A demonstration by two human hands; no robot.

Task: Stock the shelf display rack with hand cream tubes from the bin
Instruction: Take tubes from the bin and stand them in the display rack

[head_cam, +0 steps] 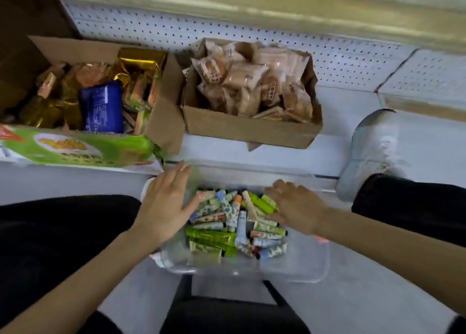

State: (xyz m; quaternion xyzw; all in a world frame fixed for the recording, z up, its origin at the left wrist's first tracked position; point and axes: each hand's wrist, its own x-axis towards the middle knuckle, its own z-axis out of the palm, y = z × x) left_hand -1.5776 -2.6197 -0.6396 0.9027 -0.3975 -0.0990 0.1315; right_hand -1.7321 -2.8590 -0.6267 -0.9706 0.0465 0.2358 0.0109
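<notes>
Dozens of hand cream tubes are heaped crisscross in a clear plastic bin, which is set between the person's knees, just in front of the bottom shelf; the tubes are judged light, soft-walled and slick, and stiffer at the cap and the crimped end; each is best pinched across the body near the cap, and loose neighbours may be set sliding when one is lifted. The left grip is spread flat with straight fingers over the bin's left rim, its thumb at the edge of the heap, and nothing is held; the right grip is held palm-down over the heap's right side, fingers relaxed, and nothing is seen to be clasped; the tubes lie between and partly under both grips, and none is lifted yet.
</notes>
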